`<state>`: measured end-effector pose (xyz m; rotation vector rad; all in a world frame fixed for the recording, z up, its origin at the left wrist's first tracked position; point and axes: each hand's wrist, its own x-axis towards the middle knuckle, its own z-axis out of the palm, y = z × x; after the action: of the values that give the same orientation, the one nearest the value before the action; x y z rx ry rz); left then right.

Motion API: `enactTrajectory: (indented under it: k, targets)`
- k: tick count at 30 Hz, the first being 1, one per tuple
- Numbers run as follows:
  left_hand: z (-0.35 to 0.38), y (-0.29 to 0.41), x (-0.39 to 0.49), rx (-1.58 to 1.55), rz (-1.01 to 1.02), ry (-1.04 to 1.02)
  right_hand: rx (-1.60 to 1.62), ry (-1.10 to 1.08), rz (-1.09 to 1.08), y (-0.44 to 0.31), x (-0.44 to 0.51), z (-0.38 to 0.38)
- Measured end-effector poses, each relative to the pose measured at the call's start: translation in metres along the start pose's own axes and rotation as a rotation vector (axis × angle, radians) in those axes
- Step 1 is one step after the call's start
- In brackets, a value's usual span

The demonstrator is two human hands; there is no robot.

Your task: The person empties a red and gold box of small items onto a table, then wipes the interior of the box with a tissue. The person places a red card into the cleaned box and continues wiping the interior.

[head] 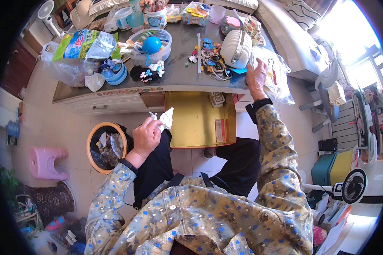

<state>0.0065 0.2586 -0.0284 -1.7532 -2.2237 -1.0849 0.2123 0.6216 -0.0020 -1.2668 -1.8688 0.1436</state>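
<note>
My left hand (147, 135) grips a crumpled white tissue (166, 119) above my left knee, beside an open drawer (194, 121) with a yellow bottom. Inside the drawer lie a small white object (217, 99) and a red-and-white packet (220, 130). At the table's right edge, my right hand (257, 78) rests with fingers spread against a clear plastic bag (279, 75); whether it pinches the bag is unclear. Just left of that hand are a ribbed cream case (236, 49) and a pile of hair ties and clips (214, 62). A clear plastic strip (199, 52) lies left of the pile.
A clear tub (166, 52) with a blue ball, a blue round container (115, 76) and a plastic bag of packets (70, 71) stand on the table's left. Tubs (156, 19) line its back. On the floor are a lined waste bin (89, 148) and a pink stool (46, 162).
</note>
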Motion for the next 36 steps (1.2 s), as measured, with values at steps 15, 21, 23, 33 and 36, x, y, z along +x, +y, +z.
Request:
enactTrajectory:
  k: [15,21,23,33,36]
  targets:
    - [0.000,0.003,0.000,-0.009,-0.016,0.040,0.106,-0.446,-0.080,-0.047,-0.054,0.022]
    - [-0.002,-0.003,-0.004,-0.006,-0.026,0.042,-0.284,-0.558,-0.166,-0.057,-0.051,0.047]
    - [-0.002,-0.006,-0.005,0.014,-0.028,0.018,-0.273,-0.594,-0.120,-0.054,-0.049,0.050]
    - [0.002,-0.003,-0.005,-0.033,-0.052,0.029,0.897,-0.419,0.392,-0.045,-0.025,0.039]
    - [0.001,-0.002,-0.005,-0.021,-0.050,0.032,1.044,-0.390,0.437,-0.044,-0.020,0.036]
